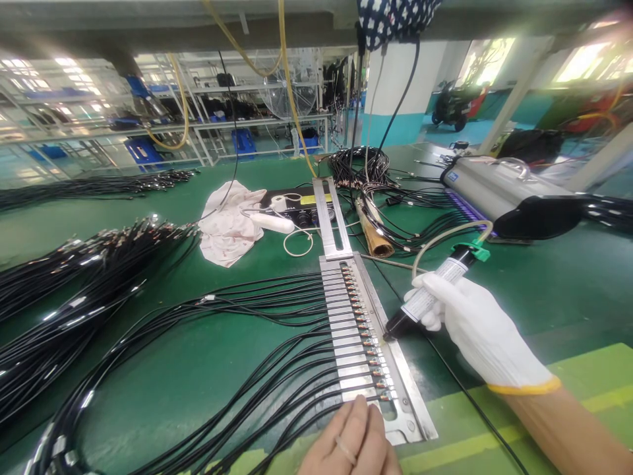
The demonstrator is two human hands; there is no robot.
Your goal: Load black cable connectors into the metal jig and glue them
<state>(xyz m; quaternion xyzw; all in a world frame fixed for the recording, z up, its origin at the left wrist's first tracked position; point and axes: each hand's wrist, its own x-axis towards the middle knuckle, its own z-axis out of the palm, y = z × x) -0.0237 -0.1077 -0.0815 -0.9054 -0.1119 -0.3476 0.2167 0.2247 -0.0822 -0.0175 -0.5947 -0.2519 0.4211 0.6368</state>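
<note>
Left hand: the bare hand lies at the near end of the strip, fingers together and bent over its edge; I can't tell from here whether they pinch anything.
Metal strip: the slotted fixture runs away from that hand across the green bench.
Cables: a row of black leads lies across the strip from the left, their coppery ends side by side along it.
Right hand: the white-gloved hand is closed round a labelled syringe, its dark tip slanting down to the strip's right side, near the cable ends; whether it touches, I can't make out.
Left pile: thick bundles of black cable.
Mid-bench: a crumpled cloth, with a white handpiece beside it.
Far right: a silver machine, glowing violet underneath.
Beyond: a large fan and a parked scooter.
</note>
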